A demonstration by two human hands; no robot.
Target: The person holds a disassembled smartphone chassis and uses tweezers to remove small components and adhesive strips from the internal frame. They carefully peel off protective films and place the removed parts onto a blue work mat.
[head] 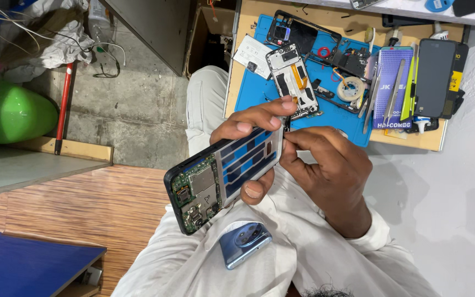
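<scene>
My left hand (251, 122) grips an opened phone (224, 176) with its back removed. The fingers curl over the phone's top edge and the thumb presses the lower edge. A green circuit board and a blue-striped panel show inside the phone. My right hand (325, 170) comes in from the right, its fingertips pinched at the phone's near end next to my left fingers. What they pinch is too small to make out. A blue back cover (244, 242) with a round camera ring lies on my white-clothed lap below the phone.
A wooden bench holds a blue work mat (259, 91) with a stripped phone frame (293, 80), another dark frame (298, 33), a tape roll (351, 89), tweezers and a dark screen panel (434, 77). A green container (9, 113) and red stick (63, 107) lie left.
</scene>
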